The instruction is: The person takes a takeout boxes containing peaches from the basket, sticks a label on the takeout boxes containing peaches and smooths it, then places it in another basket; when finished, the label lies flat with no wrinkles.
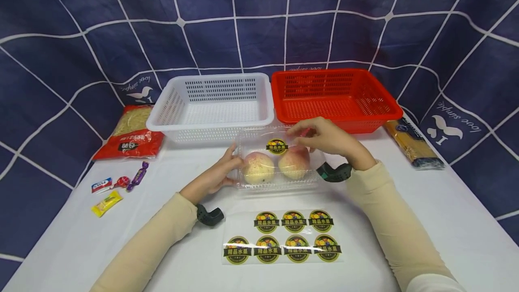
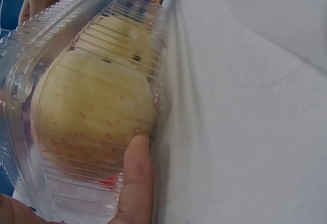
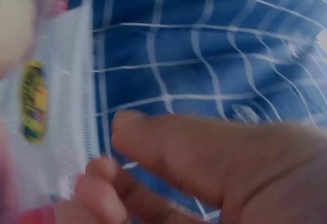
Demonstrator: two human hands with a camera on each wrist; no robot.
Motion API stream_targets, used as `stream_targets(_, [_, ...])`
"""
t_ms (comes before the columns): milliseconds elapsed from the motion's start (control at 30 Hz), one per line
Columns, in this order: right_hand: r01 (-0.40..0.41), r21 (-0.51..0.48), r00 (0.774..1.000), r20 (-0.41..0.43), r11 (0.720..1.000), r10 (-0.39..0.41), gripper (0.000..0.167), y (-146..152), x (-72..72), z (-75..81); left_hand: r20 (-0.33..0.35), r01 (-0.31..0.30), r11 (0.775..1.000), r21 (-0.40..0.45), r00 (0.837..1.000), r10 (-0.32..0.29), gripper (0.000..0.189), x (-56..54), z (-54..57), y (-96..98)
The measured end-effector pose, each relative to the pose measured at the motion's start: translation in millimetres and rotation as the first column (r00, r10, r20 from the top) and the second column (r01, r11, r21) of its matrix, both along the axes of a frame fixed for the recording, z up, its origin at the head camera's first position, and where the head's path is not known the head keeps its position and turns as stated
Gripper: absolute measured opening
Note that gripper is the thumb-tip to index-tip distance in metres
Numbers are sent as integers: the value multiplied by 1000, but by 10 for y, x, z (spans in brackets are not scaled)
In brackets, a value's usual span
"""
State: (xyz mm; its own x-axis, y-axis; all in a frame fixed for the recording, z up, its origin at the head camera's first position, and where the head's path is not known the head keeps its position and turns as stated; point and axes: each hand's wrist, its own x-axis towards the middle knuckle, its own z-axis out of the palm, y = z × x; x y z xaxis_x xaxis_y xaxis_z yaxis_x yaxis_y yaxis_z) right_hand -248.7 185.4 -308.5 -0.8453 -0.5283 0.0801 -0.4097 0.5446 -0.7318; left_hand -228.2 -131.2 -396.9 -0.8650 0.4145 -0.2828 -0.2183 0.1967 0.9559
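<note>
A clear plastic clamshell box [image 1: 254, 141] lies in front of the baskets, with two yellow-pink peaches [image 1: 259, 168] inside. One round black-and-gold fruit sticker [image 1: 277, 146] is on its lid. At the box's left end my left hand [image 1: 219, 171] grips it; the left wrist view shows a fingertip [image 2: 137, 155] pressed on the side wall by a peach. My right hand [image 1: 327, 138] is over the lid's right end, fingers loosely bent, nothing visible between them. In the blurred right wrist view its fingers [image 3: 99, 196] are at the lid's edge.
A white basket [image 1: 211, 128] and a red basket [image 1: 338, 116] stand behind the box. Nearer lies a sheet of stickers [image 1: 239, 220]. Several candies [image 1: 107, 203] and a red food bag [image 1: 131, 144] lie left; a pasta pack [image 1: 411, 142] lies right.
</note>
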Motion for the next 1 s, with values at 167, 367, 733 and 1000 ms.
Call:
stream_targets(167, [-64,-210,996,39,976,74,28,345,-13,152,-2,23,1000,-4,1000,-23,108,11,41,-9])
stream_targets(367, [21,-500,994,104,865,36,29,751,-12,236,23,57,998,-11,998,-57,110,14,101,-82])
stream_targets(733, [164,-882,986,166,442,-35,28,1420,-120,59,-17,64,996,64,998,-63,116,-22,54,-142])
stream_targets(1000, [351,-884,932,298,308,-208,27,1841,-126,-178,-47,81,996,37,996,-79,112,-25,50,-139])
